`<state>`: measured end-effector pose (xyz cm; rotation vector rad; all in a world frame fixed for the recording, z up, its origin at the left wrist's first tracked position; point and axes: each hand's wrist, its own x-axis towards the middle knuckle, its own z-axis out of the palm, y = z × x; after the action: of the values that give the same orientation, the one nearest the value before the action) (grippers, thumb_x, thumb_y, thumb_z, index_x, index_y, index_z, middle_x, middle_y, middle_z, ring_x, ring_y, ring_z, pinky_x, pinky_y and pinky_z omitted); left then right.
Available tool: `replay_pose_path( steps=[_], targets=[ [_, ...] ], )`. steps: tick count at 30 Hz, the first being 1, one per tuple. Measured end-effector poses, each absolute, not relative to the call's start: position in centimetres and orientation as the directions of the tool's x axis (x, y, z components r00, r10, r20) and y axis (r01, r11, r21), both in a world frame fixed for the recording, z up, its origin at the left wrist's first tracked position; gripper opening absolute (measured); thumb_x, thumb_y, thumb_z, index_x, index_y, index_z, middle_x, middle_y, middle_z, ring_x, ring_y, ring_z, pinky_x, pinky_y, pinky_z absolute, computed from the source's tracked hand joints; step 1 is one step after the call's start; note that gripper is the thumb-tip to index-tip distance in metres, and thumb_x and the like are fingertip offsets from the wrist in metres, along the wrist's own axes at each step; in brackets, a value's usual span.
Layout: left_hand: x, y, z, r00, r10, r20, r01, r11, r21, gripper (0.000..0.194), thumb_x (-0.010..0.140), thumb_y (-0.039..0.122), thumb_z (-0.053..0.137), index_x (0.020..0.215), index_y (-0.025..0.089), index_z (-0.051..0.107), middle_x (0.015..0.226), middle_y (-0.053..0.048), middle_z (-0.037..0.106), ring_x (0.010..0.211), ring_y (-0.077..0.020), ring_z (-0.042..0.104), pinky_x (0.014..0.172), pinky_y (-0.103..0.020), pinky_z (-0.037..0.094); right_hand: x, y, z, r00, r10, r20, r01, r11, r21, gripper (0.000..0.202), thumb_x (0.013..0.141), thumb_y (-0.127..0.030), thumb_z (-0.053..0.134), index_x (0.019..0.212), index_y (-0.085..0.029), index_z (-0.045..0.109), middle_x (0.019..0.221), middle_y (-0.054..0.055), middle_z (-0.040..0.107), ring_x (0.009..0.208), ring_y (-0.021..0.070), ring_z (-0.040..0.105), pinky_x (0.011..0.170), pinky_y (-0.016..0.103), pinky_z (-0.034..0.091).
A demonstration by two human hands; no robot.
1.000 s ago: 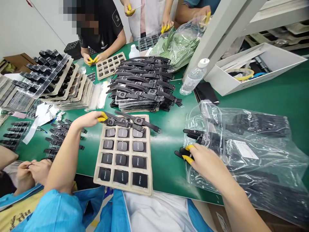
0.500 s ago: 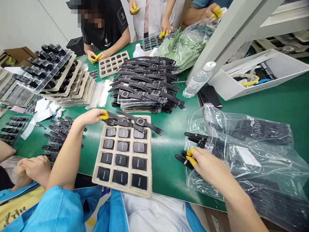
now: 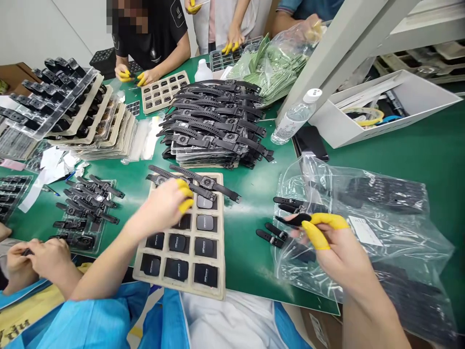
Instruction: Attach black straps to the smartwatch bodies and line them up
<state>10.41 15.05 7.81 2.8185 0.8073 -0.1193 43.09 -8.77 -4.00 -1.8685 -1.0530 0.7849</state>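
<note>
My left hand (image 3: pixel 165 206), with yellow finger cots, is over a beige compartment tray (image 3: pixel 222 232). Its thumb and finger are slightly apart, with nothing visible between them; it hides some of the left and middle compartments. Square black watch bodies (image 3: pixel 206 247) sit in the compartments. Across the tray's far edge lie several strapped watches (image 3: pixel 208 182). To the right, my right hand (image 3: pixel 334 237), also in yellow cots, pinches a black watch strap (image 3: pixel 301 219) above a clear plastic bag (image 3: pixel 327 261). Loose straps (image 3: pixel 271 236) lie at the bag's mouth.
Stacked strapped watches (image 3: pixel 218 116) stand beyond the tray, near a water bottle (image 3: pixel 294 118) and a white box (image 3: pixel 385 111). More loaded trays (image 3: pixel 83 111) rise at the left. Co-workers' hands (image 3: pixel 51 257) are at the left, others across the table.
My left hand has left the watches at the tray's far edge and moved right and nearer over the compartments. My right hand has lifted a strap from beside the bag.
</note>
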Motion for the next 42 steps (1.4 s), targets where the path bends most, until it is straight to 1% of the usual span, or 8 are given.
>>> replay_pose_path(
  steps=[3, 8, 15, 19, 24, 27, 34, 42],
  targets=[
    [13.5, 11.2, 6.4, 0.879, 0.428, -0.213, 0.423, -0.903, -0.069, 0.018, 0.099, 0.012, 0.052, 0.103, 0.012, 0.070, 0.107, -0.015, 0.068, 0.100, -0.0303, 0.062, 0.081, -0.043, 0.051, 40.5, -7.6, -2.2, 0.343, 0.937, -0.069, 0.080, -0.102, -0.992, 0.026, 0.103, -0.053, 0.051, 0.112, -0.028, 0.050, 0.116, 0.015, 0.075, 0.101, 0.0316, 0.076, 0.077, 0.047, 0.065],
    [15.0, 10.9, 5.5, 0.877, 0.442, -0.190, 0.394, -0.886, -0.244, 0.019, 0.096, 0.004, 0.053, 0.090, 0.012, 0.069, 0.093, -0.014, 0.067, 0.096, -0.0311, 0.064, 0.073, -0.041, 0.045, 36.1, -6.6, -2.0, 0.057, 0.998, -0.038, -0.205, -0.026, -0.978, 0.059, 0.090, -0.084, 0.048, 0.100, -0.026, 0.057, 0.100, 0.013, 0.068, 0.097, 0.0332, 0.071, 0.091, 0.054, 0.060],
    [15.9, 11.4, 6.6, 0.895, 0.386, -0.224, 0.333, -0.912, -0.242, 0.018, 0.094, 0.003, 0.057, 0.083, 0.013, 0.067, 0.084, -0.014, 0.068, 0.093, -0.0315, 0.065, 0.068, -0.038, 0.040, 31.7, -6.4, -5.0, 0.063, 0.978, -0.200, 0.005, -0.201, -0.980, 0.042, 0.089, -0.055, 0.077, 0.113, -0.026, 0.059, 0.094, 0.001, 0.057, 0.084, 0.0192, 0.062, 0.079, 0.034, 0.060],
    [15.9, 11.1, 5.7, 0.893, 0.402, -0.204, 0.352, -0.904, -0.244, 0.012, 0.094, 0.007, 0.057, 0.087, 0.013, 0.066, 0.081, -0.014, 0.066, 0.089, -0.0317, 0.065, 0.066, -0.038, 0.040, 31.7, -6.4, -4.5, 0.018, 0.995, -0.100, 0.092, -0.101, -0.991, 0.025, 0.101, -0.046, 0.064, 0.115, -0.025, 0.065, 0.110, 0.007, 0.066, 0.102, 0.0230, 0.066, 0.094, 0.039, 0.058],
    [15.4, 11.2, 6.2, 0.877, 0.430, -0.214, 0.372, -0.890, -0.262, 0.021, 0.095, 0.001, 0.047, 0.092, 0.014, 0.063, 0.088, -0.014, 0.068, 0.091, -0.0311, 0.067, 0.068, -0.039, 0.046, 32.2, -6.4, -4.3, 0.034, 0.987, -0.154, 0.006, -0.155, -0.988, 0.034, 0.109, -0.052, 0.045, 0.113, -0.024, 0.063, 0.087, 0.004, 0.071, 0.075, 0.0193, 0.064, 0.073, 0.035, 0.056],
    [14.8, 11.2, 7.7, 0.889, 0.398, -0.229, 0.385, -0.918, -0.101, 0.016, 0.094, 0.004, 0.050, 0.093, 0.017, 0.060, 0.088, -0.012, 0.068, 0.092, -0.0302, 0.067, 0.073, -0.039, 0.051, 31.9, -6.2, -3.7, 0.082, 0.985, -0.154, -0.164, -0.139, -0.977, 0.036, 0.107, -0.057, 0.048, 0.108, -0.024, 0.059, 0.080, 0.002, 0.068, 0.071, 0.0188, 0.062, 0.071, 0.035, 0.054],
    [15.6, 9.5, 5.5, 0.901, 0.419, -0.114, 0.378, -0.627, 0.681, 0.024, 0.100, 0.021, 0.048, 0.123, 0.019, 0.052, 0.112, -0.011, 0.072, 0.098, -0.0216, 0.073, 0.083, -0.034, 0.060, 29.9, -5.5, -1.5, 0.041, 0.985, -0.166, -0.487, -0.125, -0.864, 0.037, 0.103, -0.060, 0.058, 0.100, -0.024, 0.055, 0.056, -0.007, 0.052, 0.051, 0.0146, 0.046, 0.056, 0.031, 0.040],
    [16.0, 9.4, 2.1, 0.969, 0.200, 0.142, 0.049, -0.725, 0.687, 0.044, 0.100, 0.009, 0.038, 0.142, 0.018, 0.049, 0.127, -0.015, 0.067, 0.121, -0.0239, 0.065, 0.102, -0.039, 0.058, 29.3, -5.1, -1.4, -0.038, 0.987, -0.157, -0.654, -0.143, -0.743, 0.029, 0.102, -0.050, 0.062, 0.095, -0.022, 0.056, 0.046, -0.010, 0.047, 0.040, 0.0118, 0.039, 0.049, 0.027, 0.037]
  ],
)
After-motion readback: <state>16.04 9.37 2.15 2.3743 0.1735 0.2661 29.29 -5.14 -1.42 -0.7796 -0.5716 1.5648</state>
